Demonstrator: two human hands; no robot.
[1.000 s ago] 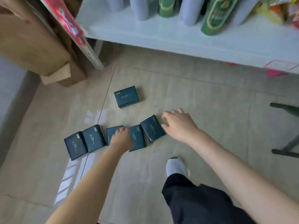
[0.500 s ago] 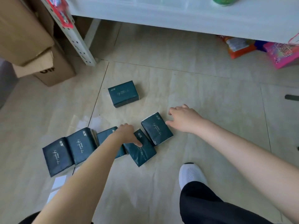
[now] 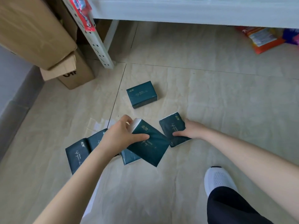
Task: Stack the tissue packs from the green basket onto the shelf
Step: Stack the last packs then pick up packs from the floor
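Note:
Several dark green tissue packs lie on the tiled floor. My left hand point(image 3: 120, 137) grips one tissue pack point(image 3: 150, 147), lifted and tilted above another pack point(image 3: 129, 157) that lies under it. My right hand point(image 3: 188, 130) is closed on the right edge of a second tissue pack point(image 3: 171, 126) that rests on the floor. Two packs point(image 3: 80, 152) lie side by side at the left, partly behind my left forearm. A single pack point(image 3: 142, 94) lies apart, farther away. The white shelf point(image 3: 194, 13) runs along the top. No green basket is in view.
Cardboard boxes point(image 3: 40, 33) stand at the upper left beside the shelf's perforated upright point(image 3: 98, 47). Colourful snack bags point(image 3: 265, 38) lie under the shelf at the right. My white shoe point(image 3: 218, 180) and dark trouser leg are at the lower right.
My left hand has closed on a pack and raised it off the floor. My right hand has moved onto the rightmost pack and gripped it. The camera has dropped closer to the floor.

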